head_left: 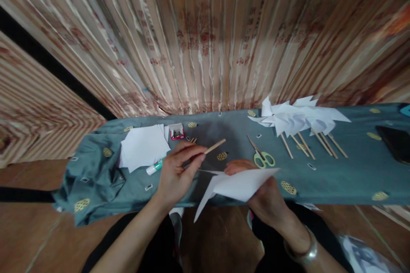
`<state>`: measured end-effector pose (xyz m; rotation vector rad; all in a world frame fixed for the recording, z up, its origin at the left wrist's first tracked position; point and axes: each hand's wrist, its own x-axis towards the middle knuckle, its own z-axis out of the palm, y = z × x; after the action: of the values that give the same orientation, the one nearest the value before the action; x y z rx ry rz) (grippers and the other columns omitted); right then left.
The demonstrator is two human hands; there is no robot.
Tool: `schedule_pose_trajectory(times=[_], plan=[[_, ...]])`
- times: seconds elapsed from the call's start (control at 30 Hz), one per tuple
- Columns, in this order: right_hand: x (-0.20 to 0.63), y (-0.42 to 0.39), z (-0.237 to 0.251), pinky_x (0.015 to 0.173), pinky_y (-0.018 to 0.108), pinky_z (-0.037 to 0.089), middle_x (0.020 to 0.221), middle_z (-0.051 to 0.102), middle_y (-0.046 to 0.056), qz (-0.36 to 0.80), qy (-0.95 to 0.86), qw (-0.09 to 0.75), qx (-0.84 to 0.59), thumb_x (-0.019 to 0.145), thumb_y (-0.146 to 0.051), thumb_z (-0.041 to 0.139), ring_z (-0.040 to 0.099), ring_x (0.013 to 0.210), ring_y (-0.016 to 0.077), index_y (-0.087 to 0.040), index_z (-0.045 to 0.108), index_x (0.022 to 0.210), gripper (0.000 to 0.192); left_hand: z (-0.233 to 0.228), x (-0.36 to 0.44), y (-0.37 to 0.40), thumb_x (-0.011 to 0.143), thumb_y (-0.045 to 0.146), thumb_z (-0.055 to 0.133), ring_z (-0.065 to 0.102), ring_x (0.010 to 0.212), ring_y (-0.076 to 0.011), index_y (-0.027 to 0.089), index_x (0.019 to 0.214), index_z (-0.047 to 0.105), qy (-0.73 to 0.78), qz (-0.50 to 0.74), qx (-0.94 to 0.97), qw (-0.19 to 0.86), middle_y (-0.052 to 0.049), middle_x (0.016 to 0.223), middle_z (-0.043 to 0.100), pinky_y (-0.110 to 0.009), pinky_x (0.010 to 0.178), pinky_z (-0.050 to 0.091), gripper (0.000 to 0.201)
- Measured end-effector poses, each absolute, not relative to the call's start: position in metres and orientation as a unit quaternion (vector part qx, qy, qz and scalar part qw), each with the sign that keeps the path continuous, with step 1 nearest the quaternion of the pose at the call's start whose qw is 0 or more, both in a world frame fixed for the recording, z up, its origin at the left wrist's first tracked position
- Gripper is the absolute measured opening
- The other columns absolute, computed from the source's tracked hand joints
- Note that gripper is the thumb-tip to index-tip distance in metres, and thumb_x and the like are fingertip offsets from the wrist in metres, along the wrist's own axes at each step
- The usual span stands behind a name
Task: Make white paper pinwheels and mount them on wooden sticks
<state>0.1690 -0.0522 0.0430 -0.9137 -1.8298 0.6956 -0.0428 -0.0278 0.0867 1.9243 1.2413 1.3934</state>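
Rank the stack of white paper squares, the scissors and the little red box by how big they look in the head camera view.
Largest to smallest:
1. stack of white paper squares
2. scissors, long but thin
3. red box, clearly the smallest

All three lie on the blue cloth at a similar distance from the camera, so nearness hardly skews the order.

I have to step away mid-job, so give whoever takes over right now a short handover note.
Left hand: fingers pinch a wooden stick.
Right hand: holds a cut white paper piece.
On the cloth: paper stack, glue stick, box of pins, scissors.
Done: several finished pinwheels lie at the right.
Left: this paper and stick are not yet joined.
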Motion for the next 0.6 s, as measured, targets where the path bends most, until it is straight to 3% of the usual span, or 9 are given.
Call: schedule_pose_trajectory(times=[0.23, 0.47, 0.6], plan=[[0.158, -0.053, 0.077, 0.091, 0.038, 0.056, 0.103, 0.072, 0.007, 0.188, -0.811, 0.467, -0.299, 0.086, -0.006, 0.055, 0.066, 0.104, 0.0212, -0.023, 0.062, 0.108, 0.028, 0.102, -0.034, -0.024, 0.075, 0.023, 0.072, 0.063, 0.074, -0.0144, 0.020, 0.080, 0.079, 0.446, 0.546, 0.599, 0.378, -0.003, 0.079, 0.068, -0.023, 0.067, 0.050, 0.009], [0.159, -0.050, 0.132, 0.091, 0.035, 0.056, 0.104, 0.072, 0.006, 0.154, -0.832, 0.458, -0.274, 0.085, -0.007, 0.057, 0.066, 0.103, 0.0200, -0.024, 0.062, 0.109, 0.030, 0.129, -0.019, -0.024, 0.070, 0.021, 0.073, 0.061, 0.069, -0.0134, 0.018, 0.076, 0.079, 0.416, 0.557, 0.564, 0.445, -0.003, 0.076, 0.066, -0.022, 0.060, 0.048, 0.009], [0.160, -0.034, 0.162, 0.086, 0.034, 0.057, 0.101, 0.072, 0.006, 0.111, -0.828, 0.479, -0.272, 0.083, -0.005, 0.056, 0.069, 0.097, 0.0203, -0.024, 0.065, 0.109, 0.033, 0.153, -0.014, -0.013, 0.067, 0.020, 0.077, 0.063, 0.074, -0.0150, 0.019, 0.074, 0.079, 0.382, 0.595, 0.552, 0.441, -0.003, 0.077, 0.069, -0.023, 0.066, 0.049, 0.008]])
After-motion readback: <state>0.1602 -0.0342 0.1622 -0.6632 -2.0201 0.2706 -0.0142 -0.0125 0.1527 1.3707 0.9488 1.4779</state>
